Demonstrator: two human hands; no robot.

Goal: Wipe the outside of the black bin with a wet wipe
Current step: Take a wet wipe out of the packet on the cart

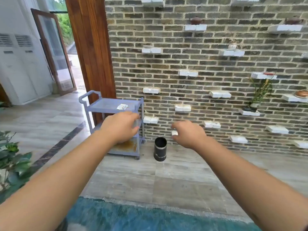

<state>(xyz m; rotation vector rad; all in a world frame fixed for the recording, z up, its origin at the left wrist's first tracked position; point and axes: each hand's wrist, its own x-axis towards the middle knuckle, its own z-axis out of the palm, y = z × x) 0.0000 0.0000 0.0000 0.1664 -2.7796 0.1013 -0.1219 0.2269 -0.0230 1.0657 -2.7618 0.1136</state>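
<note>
Left hand and right hand are reaching forward, fingers loosely curled and holding nothing, while the black bin is standing upright on the floor beside the cart, appearing light, rigid and slick, best steadied at its rim.

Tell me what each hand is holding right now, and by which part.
Nothing is held. The left hand and right hand are both raised, open and empty. The wet wipe lies on the cart's top shelf; the black bin stands untouched on the floor.
</note>
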